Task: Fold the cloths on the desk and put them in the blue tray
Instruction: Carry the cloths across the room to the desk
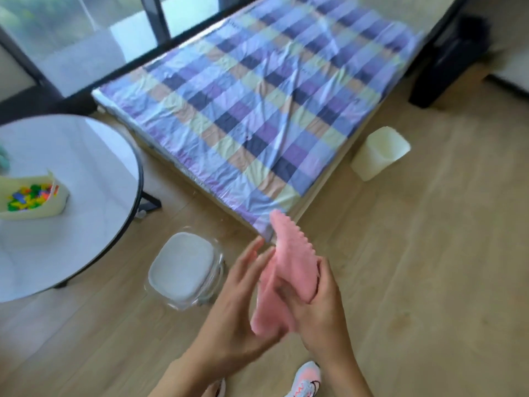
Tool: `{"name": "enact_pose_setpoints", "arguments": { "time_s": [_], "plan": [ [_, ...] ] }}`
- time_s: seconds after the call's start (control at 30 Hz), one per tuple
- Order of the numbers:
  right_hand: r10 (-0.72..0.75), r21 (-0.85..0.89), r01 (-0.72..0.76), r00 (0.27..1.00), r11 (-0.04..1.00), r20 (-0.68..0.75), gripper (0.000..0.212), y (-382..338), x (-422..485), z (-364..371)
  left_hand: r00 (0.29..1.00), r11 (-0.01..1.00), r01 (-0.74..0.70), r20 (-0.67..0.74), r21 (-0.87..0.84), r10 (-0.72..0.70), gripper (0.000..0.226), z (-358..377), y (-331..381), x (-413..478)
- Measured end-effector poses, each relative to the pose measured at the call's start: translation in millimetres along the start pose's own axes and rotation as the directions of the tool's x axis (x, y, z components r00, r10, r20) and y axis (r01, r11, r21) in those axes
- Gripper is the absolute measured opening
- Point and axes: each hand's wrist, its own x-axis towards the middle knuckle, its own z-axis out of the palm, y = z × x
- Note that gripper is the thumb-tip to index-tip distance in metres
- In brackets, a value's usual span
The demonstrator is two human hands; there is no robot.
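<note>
A pink cloth [289, 253] with a scalloped edge hangs between my two hands above the wooden floor, partly bunched. My right hand [323, 308] grips its right side, fingers curled into the fabric. Fingers straight, my left hand [237, 296] lies flat against the cloth's left side. A bit of teal cloth [4, 157] shows at the far left edge, on the round table. No blue tray is in view.
A round white table [86, 156] at left carries a cream bin of coloured blocks [28, 196]. A white stool [183, 267] stands on the floor below my hands. A checked bed [257, 96] fills the middle, with a cream bin [378, 151] to its right.
</note>
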Motion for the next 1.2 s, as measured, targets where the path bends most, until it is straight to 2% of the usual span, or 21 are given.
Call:
{"name": "enact_pose_setpoints", "arguments": {
  "time_s": [0.07,0.13,0.27,0.37,0.5,0.6,0.7,0.97,1.2],
  "plan": [
    [0.011,0.028,-0.01,0.999,1.0,-0.034,0.039,-16,-20,-41,0.994,0.992,-0.093,0.065,0.081,0.087,0.101,22,36,3],
    [-0.005,0.048,0.007,0.999,0.999,-0.04,0.035,-31,-41,-87,0.994,0.989,-0.101,0.055,0.107,0.095,0.102,45,78,7],
    [-0.051,0.059,0.057,0.994,0.997,-0.096,0.023,-45,-83,-180,0.998,0.998,-0.06,0.003,0.018,0.06,0.086,88,170,11],
    [-0.102,0.028,0.11,0.974,0.994,-0.202,0.03,-45,-105,-246,0.996,0.996,-0.086,0.007,-0.038,0.087,0.085,128,215,12],
    [-0.126,-0.008,0.133,0.915,0.991,-0.384,0.043,-25,-127,-338,0.987,0.989,-0.147,0.068,0.003,0.146,0.072,192,265,21],
    [-0.101,-0.011,0.109,0.877,0.994,-0.469,0.031,-6,-132,-392,0.973,0.98,-0.199,0.123,0.022,0.195,0.061,228,298,36],
    [-0.067,0.0,0.079,0.843,0.997,-0.533,0.028,12,-130,-437,0.964,0.972,-0.231,0.144,0.038,0.223,0.052,263,328,57],
    [0.061,0.1,0.015,0.699,0.995,-0.712,0.041,65,-108,-562,0.935,0.967,-0.256,0.254,0.005,0.246,0.051,395,394,143],
    [0.144,0.154,-0.029,0.559,0.988,-0.816,0.042,98,-54,-722,0.862,0.956,-0.269,0.413,-0.118,0.293,0.055,542,471,248]
  ]
}}
